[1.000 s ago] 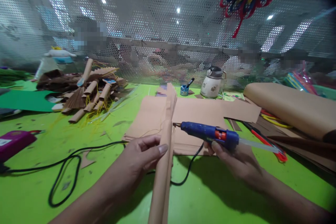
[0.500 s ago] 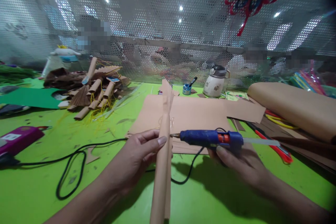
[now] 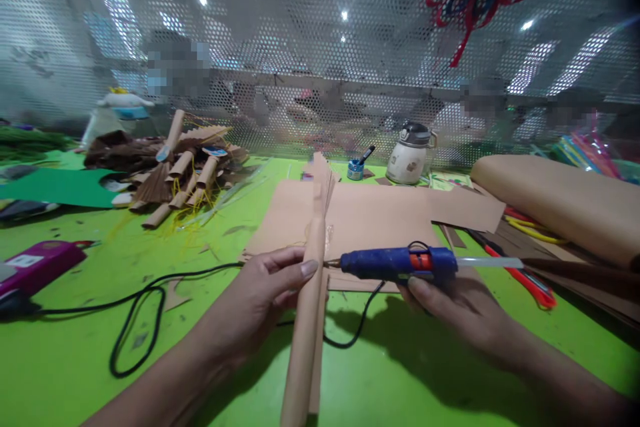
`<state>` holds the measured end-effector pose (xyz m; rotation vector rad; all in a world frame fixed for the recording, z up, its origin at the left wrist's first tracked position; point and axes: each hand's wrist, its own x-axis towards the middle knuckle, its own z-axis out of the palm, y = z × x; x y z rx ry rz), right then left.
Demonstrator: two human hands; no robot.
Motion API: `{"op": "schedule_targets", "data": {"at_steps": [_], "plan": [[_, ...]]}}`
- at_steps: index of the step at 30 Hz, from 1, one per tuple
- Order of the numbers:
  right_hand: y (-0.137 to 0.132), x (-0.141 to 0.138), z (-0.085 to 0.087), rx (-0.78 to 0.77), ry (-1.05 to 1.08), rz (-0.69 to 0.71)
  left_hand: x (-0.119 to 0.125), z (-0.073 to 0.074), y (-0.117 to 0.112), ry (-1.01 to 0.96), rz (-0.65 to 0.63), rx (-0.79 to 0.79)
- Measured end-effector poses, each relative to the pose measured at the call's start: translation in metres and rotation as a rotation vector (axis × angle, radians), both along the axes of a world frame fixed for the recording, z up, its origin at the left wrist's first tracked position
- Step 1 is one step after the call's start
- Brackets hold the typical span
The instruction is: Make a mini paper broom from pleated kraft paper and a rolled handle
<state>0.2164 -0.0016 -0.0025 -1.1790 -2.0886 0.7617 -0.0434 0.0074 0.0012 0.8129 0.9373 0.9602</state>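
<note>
While left hand [image 3: 267,288] pinches the paper roll [image 3: 301,340], apparently to steady it against the nozzle [image 3: 332,264], right hand [image 3: 453,307] wraps round the glue gun [image 3: 385,263].

Pinches a brown paper roll [image 3: 304,340] between the thumb and fingers of the left hand [image 3: 270,287]. Grips a blue glue gun [image 3: 375,263] in the right hand [image 3: 457,310], with its nozzle [image 3: 332,264] at the roll's right edge, just beside the left thumb. Shows brown sheets [image 3: 380,213] on the green table [image 3: 65,360] just beyond the grip, then a blue jar [image 3: 355,170] and white jug [image 3: 406,159] farther off. Left of the grip, includes a purple box [image 3: 47,265] and heaped paper crafts [image 3: 183,167]; to its right, a red-and-black tool [image 3: 533,288].
</note>
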Motion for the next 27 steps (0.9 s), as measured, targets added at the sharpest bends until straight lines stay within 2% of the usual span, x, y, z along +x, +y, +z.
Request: {"op": "schedule_targets", "data": {"at_steps": [9,17,21,27], "plan": [[0.011,-0.002,-0.002,-0.072,0.148,-0.032,0.002,-0.001,-0.002,-0.031,0.023,-0.014],[0.002,0.002,0.005,-0.080,0.098,0.044,0.001,0.004,0.000,-0.105,0.087,-0.055],[-0.001,0.001,0.007,-0.071,0.092,0.077,0.002,0.007,0.000,-0.114,0.079,-0.051],[0.001,0.001,0.003,-0.038,0.049,0.000,0.002,0.005,0.000,-0.074,0.073,-0.015]]}}
